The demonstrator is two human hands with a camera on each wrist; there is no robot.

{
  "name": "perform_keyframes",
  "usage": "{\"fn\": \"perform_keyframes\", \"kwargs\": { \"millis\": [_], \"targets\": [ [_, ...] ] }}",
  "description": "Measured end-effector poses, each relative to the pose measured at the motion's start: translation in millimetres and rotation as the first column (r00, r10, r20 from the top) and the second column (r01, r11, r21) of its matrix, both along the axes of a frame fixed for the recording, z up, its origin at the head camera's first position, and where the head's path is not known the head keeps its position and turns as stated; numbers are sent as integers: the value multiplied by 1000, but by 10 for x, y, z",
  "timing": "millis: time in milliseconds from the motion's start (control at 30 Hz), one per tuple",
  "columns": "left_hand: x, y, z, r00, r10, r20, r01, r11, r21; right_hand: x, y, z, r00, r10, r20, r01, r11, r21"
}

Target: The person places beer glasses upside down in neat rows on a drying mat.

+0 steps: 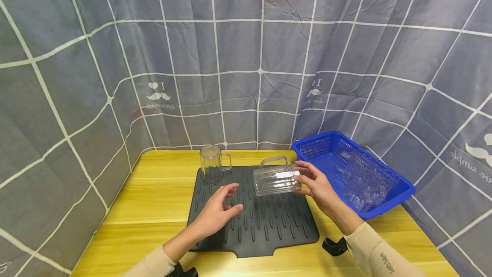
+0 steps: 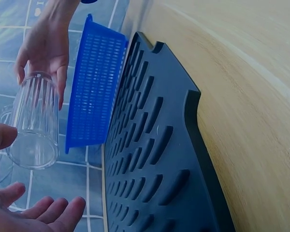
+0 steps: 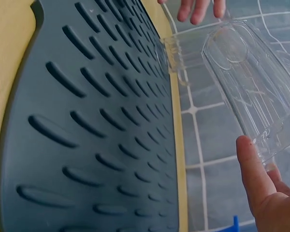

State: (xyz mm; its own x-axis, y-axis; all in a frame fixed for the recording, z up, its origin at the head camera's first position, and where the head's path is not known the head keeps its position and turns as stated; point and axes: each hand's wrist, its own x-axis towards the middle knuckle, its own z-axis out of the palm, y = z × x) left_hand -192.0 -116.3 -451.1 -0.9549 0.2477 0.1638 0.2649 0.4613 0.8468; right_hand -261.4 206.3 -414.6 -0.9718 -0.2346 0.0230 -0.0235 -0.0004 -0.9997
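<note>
My right hand (image 1: pixel 317 187) grips a clear ribbed glass mug (image 1: pixel 274 180) by its rim end. The mug lies sideways in the air over the dark drying mat (image 1: pixel 265 225), its handle toward the curtain and its base toward my left hand. My left hand (image 1: pixel 217 210) hovers over the mat's left half, fingers relaxed and apart from the mug. In the left wrist view, the held mug (image 2: pixel 36 121) hangs near the left thumb. Another glass mug (image 1: pixel 211 170) stands on the mat's far left corner, handle to the right.
A blue plastic basket (image 1: pixel 307 144) with several clear glass mugs (image 1: pixel 365 183) stands on the right side of the wooden table (image 1: pixel 127 208). A grey checked curtain (image 1: pixel 238 89) encloses the back and sides.
</note>
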Motion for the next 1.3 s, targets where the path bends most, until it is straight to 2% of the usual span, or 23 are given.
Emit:
{"fn": "perform_keyframes", "kwargs": {
  "millis": [200,500,667,933,1300],
  "targets": [
    [-36,37,9,1000,11,14,-11,1000,16,20,-80,-60,1000,13,5,-13,1000,-2],
    [-66,76,49,999,-13,42,8,994,112,8,-187,-153,999,32,21,-33,999,9],
    [-68,98,37,997,-25,69,15,989,150,38,-259,-191,998,58,19,-57,998,-21],
    [-76,124,1,997,-2,79,-9,989,144,97,-349,-229,997,73,39,-71,996,-47],
    [-80,100,-14,997,40,63,-53,977,209,103,-378,-304,987,154,40,-148,981,-129]
  ]
}}
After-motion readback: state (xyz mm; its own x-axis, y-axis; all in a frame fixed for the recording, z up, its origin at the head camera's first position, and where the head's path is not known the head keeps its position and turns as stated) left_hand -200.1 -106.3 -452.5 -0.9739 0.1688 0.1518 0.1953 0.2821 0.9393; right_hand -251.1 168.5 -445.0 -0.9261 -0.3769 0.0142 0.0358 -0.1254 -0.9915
